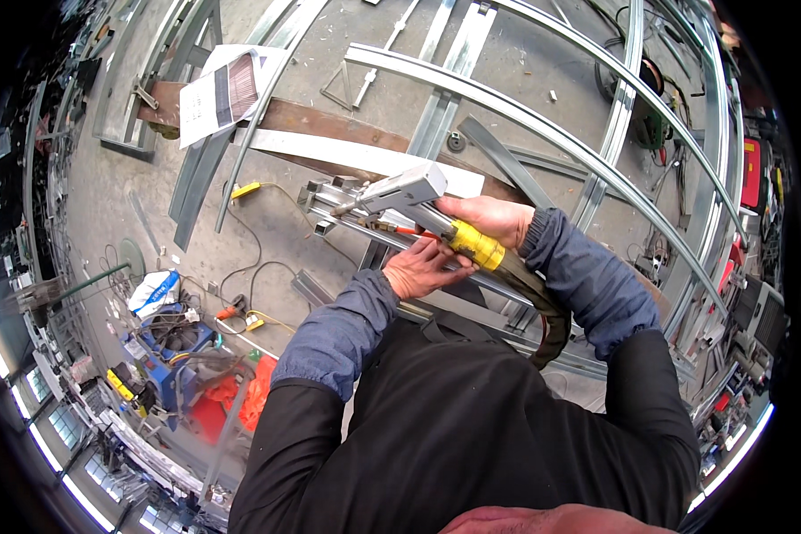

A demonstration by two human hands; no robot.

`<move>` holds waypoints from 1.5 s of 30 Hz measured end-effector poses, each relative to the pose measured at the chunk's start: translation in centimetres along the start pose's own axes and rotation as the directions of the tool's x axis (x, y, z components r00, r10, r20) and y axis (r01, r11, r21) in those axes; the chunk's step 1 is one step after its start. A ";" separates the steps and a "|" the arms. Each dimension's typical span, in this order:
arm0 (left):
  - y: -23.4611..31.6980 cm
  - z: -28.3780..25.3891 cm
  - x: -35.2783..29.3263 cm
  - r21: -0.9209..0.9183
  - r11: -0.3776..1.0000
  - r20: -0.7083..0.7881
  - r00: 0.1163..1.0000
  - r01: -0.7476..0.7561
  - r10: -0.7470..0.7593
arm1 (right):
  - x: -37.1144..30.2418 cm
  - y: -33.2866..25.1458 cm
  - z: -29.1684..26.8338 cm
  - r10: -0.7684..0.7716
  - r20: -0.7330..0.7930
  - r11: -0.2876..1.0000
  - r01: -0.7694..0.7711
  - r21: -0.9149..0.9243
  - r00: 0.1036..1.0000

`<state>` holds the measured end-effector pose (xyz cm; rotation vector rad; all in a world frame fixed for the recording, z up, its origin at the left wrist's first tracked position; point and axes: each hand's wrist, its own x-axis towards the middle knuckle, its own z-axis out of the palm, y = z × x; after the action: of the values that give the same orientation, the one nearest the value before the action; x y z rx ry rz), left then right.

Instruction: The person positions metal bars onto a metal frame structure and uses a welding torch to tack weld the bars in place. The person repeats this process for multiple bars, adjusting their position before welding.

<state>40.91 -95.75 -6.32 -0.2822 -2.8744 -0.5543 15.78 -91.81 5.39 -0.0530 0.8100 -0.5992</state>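
The silver-headed tool [468, 238] slants from far left to near right, gripped by the fingers of the right hand [495, 219], the left hand [418, 269] (its grip I cannot tell) curled at its nearer side.

Grey hand tool [430, 218] w/ yel. band [477, 244], held diag., nozzle [345, 208] L.

So the tool [474, 246] is dead ahead of the person, right hand [491, 220] on its far side, left hand [420, 269] nearer. Rails [507, 102] run beyond and rightward. Papers [214, 100] lie over the plank's [329, 125] left end; machine's [165, 360] on the floor, left.
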 end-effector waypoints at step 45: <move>0.1 -0.6 0.3 -0.032 0.999 -0.046 0.998 0.031 -0.033 | -1.4 1.7 -0.3 -0.024 -0.024 0.991 0.020 -0.132 0.999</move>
<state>40.70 -95.85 -5.71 -0.2256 -2.8326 -0.6032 15.63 -89.61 5.69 -0.1758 0.8737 -0.5675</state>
